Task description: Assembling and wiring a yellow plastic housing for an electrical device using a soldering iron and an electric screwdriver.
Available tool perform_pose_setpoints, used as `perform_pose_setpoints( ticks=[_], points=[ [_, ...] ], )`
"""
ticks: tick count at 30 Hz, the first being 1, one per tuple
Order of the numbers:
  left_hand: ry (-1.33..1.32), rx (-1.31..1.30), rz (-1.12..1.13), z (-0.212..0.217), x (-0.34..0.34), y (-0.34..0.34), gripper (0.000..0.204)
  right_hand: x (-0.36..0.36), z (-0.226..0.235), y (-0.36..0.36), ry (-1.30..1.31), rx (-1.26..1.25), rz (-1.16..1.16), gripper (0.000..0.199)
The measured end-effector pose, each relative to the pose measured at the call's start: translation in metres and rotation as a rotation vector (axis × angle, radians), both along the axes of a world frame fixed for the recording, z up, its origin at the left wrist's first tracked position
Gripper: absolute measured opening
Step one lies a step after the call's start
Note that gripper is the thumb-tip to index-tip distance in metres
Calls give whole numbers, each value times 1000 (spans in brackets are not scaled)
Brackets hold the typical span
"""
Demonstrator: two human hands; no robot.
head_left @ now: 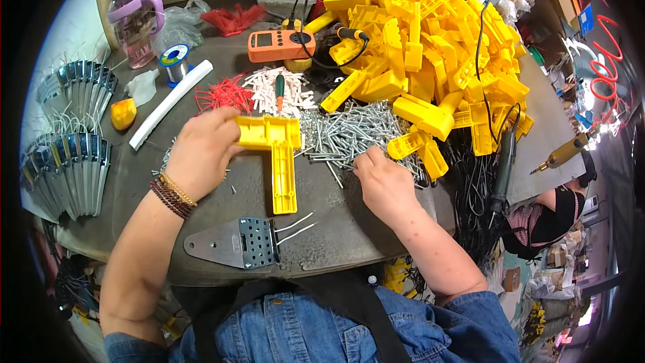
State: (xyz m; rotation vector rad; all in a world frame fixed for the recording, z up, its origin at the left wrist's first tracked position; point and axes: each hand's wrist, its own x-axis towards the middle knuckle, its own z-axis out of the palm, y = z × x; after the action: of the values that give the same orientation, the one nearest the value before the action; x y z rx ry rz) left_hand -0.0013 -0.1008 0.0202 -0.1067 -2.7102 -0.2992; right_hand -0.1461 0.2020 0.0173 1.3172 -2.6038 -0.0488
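Observation:
My left hand point(203, 146) is closed on one end of a yellow plastic housing half point(283, 173), an angled, hollow part with its ribbed inside facing up. The housing's long leg points toward me over the table. My right hand point(388, 181) has its fingers drawn together at the near right edge of a pile of long silver screws point(349, 131). Whatever is between those fingertips, if anything, is hidden. Close to me lies a tapered metal plate point(215, 243) joined to a perforated dark block point(257, 242), with two white wires sticking out toward the right.
A tall heap of yellow housings point(437, 47) fills the back right. Behind the screws are white sleeves point(282, 94), red pieces point(225, 94) and an orange meter point(279, 45). Metal plates point(70, 175) stand at left. A soldering iron point(504, 168) and black cables point(468, 188) hang at right.

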Motion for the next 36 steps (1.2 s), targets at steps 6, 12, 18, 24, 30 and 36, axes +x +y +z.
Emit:
perform_pose_setpoints(
  ticks=[6,12,18,24,30,36],
  points=[
    [173,1106,32,25,22,7,16,-1,2,4,-151,-543,78,13],
    [-9,1533,155,40,53,40,30,-5,1,2,-481,-728,47,14],
    [-250,1571,26,45,61,62,35,10,42,1,-98,-652,438,17],
    [-181,1576,-58,49,67,66,41,29,72,-6,-134,-596,723,22],
    [-168,1545,-142,51,67,69,40,33,90,-15,83,-414,956,24],
    [-206,1651,-244,54,68,68,39,54,130,-17,167,-238,1085,17]
  ],
)
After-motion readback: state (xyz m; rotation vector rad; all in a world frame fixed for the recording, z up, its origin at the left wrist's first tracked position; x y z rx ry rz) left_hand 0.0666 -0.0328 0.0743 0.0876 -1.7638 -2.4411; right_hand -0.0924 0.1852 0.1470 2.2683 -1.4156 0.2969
